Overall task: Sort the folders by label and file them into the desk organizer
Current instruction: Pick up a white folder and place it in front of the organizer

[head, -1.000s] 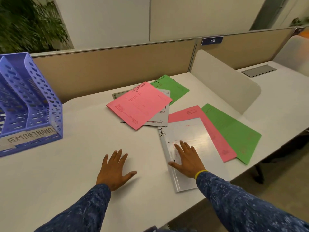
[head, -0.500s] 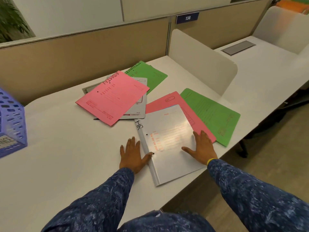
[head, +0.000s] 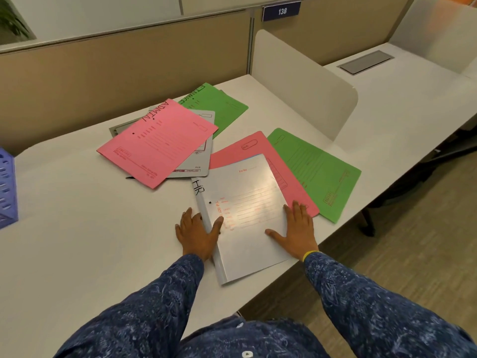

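A white folder marked HR (head: 245, 202) lies nearest me on the desk. My left hand (head: 197, 232) rests flat at its spine, thumb on the cover. My right hand (head: 296, 229) lies flat on its right edge. Under it sit a pink folder (head: 237, 151) and a green folder (head: 315, 171). Farther back a pink ADMIN folder (head: 157, 143) tops a grey folder (head: 201, 156) and a green FINANCE folder (head: 219, 104). Only a corner of the purple desk organizer (head: 6, 187) shows at the far left.
The white desk (head: 90, 228) ends at a front edge close to the folders on the right. A white divider panel (head: 302, 81) stands behind the folders. A tan partition (head: 103, 73) runs along the back. A neighbouring desk (head: 413, 94) lies beyond the divider.
My left hand moved right from bare desk onto the HR folder's spine. My right hand slid from the folder's middle to its right edge. The view swung right, and most of the organizer left the frame.
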Demonstrator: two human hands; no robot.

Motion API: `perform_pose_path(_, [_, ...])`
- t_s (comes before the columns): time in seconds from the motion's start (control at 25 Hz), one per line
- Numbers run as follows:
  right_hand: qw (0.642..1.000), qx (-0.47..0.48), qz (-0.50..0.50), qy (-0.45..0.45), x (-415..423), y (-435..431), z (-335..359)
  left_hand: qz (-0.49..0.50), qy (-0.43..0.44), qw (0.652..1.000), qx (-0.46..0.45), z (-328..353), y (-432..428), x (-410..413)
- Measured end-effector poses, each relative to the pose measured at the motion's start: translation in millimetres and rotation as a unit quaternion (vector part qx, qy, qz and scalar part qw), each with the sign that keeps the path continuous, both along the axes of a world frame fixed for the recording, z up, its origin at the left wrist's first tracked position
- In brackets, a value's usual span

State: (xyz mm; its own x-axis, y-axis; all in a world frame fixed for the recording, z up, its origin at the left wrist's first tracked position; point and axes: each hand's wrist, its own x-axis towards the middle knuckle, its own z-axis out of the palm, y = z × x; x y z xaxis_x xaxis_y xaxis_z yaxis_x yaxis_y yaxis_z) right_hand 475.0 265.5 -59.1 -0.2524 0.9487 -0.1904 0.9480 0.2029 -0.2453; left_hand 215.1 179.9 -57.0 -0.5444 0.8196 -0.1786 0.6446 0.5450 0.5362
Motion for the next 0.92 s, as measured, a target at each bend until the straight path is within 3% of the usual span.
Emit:
perform_pose_path(0.2, [1.0,0.008,0.015,0.01,3,0,1,0.071,-0.118,0.986,0.09,7,8,1])
perform_pose_path(0.44, [0.999,0.003,0.014,0.034,3,0,5,0.124,-0.293,0.946,0.063,21,13,-2])
perform_pose_path(0.68, [0.997,0.026,-0.01,0.065,4,3,11,0.083,-0.435,0.896,0.029,25,3,9])
perform_pose_path(0.92, [0.997,0.027,-0.021,0.076,1,4,11,0.065,-0.475,0.877,0.029,27,-8,8])
